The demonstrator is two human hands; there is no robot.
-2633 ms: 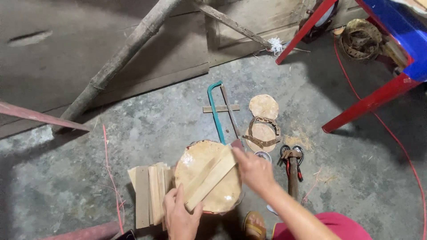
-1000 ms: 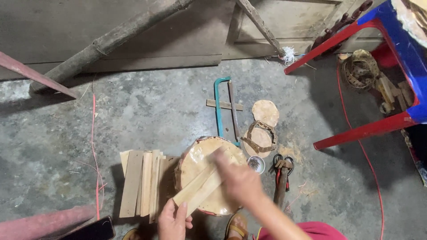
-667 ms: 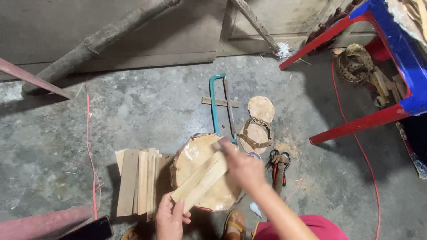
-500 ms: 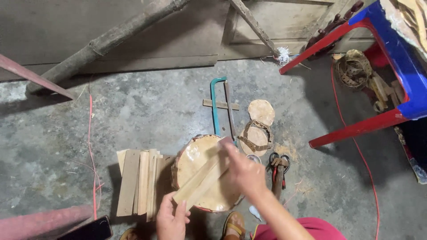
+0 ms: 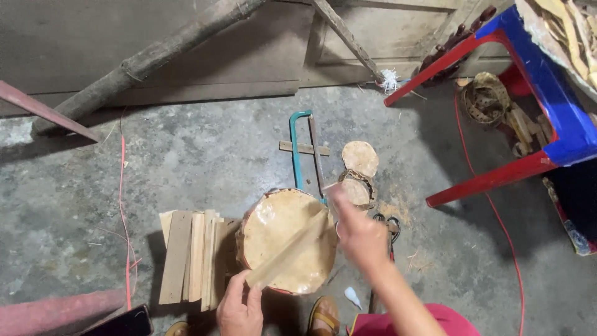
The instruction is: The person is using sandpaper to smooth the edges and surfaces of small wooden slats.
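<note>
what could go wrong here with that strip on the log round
The wooden strip lies across the log round, held only at its lower end by the left hand, so it may slip or pivot. The right hand is motion-blurred, moving fast close by the strip; fingers could get struck. The hacksaw lies on the floor just behind the round, easy to knock.

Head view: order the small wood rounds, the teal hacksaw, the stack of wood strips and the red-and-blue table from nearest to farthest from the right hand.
From the right hand:
1. Small wood rounds, just above it.
2. Teal hacksaw, up and to the left.
3. Stack of wood strips, left of the chopping block.
4. Red-and-blue table, far upper right.
</note>
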